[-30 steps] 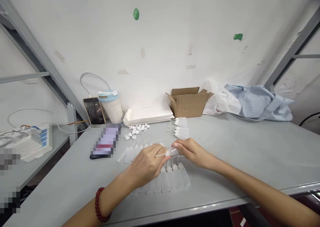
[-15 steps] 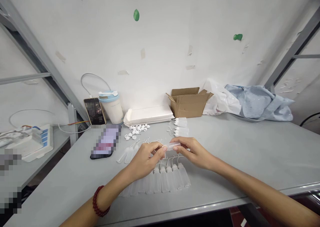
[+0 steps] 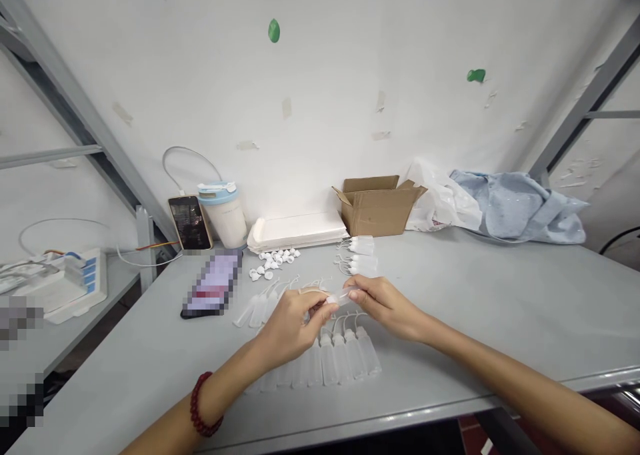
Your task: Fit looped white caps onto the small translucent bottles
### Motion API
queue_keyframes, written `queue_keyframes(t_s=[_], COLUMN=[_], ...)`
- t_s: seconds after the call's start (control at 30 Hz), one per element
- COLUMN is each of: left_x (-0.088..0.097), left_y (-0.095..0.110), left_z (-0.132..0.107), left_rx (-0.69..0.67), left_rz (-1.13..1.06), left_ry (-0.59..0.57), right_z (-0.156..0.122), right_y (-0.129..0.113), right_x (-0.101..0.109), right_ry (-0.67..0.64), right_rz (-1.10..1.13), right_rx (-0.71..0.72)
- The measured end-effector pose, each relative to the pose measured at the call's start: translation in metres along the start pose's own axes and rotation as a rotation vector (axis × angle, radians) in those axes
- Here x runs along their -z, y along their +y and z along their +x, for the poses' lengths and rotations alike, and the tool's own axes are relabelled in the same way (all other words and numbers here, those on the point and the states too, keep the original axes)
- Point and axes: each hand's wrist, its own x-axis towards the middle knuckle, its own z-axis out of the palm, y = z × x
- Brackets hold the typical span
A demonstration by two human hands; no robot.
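Between my hands is a small translucent plastic bottle (image 3: 345, 296), held above the table. My right hand (image 3: 387, 306) is closed on its body, thumb and fingers pinching it from the right. At the other end, my left hand (image 3: 295, 318) pinches the white neck or cap of the same bottle; the fingers partly cover it. Below my hands lies a row of similar bottles (image 3: 330, 361) with thin tethered tips. Another group of bottles (image 3: 257, 308) lies to the left, partly behind my left hand. Loose white caps (image 3: 273, 261) are piled beyond it.
More bottles (image 3: 363, 265) lie near an open cardboard box (image 3: 380, 208). Stacked white trays (image 3: 300, 231) rest against the wall. To the left stand a tumbler (image 3: 223, 218) and a phone (image 3: 190, 223); another phone (image 3: 213, 285) lies flat. A plastic bag (image 3: 440, 198) and blue cloth (image 3: 515, 205) sit right.
The bottle between my hands now tilts, its right end a little higher. My left hand has shifted slightly right along with its fingertips. Everything on the table stays as it was.
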Motion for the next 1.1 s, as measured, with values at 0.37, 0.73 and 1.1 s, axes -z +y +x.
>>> queue_keyframes(t_s=[0.37,0.73,1.1], left_x=[0.029,0.072,0.066], left_y=[-0.023,-0.093,-0.097], left_z=[0.010,0.011,0.012], left_rx=[0.052,0.230,0.238], left_rz=[0.171,0.624,0.610], left_ry=[0.127,-0.040,-0.117], right_z=[0.009,0.028,0.029], right_y=[0.021,0.090,0.097], right_x=[0.016,0.048,0.045], right_ry=[0.113,0.425,0.343], right_rz=[0.072,-0.248,-0.344], right_rx=[-0.094,-0.175,-0.140])
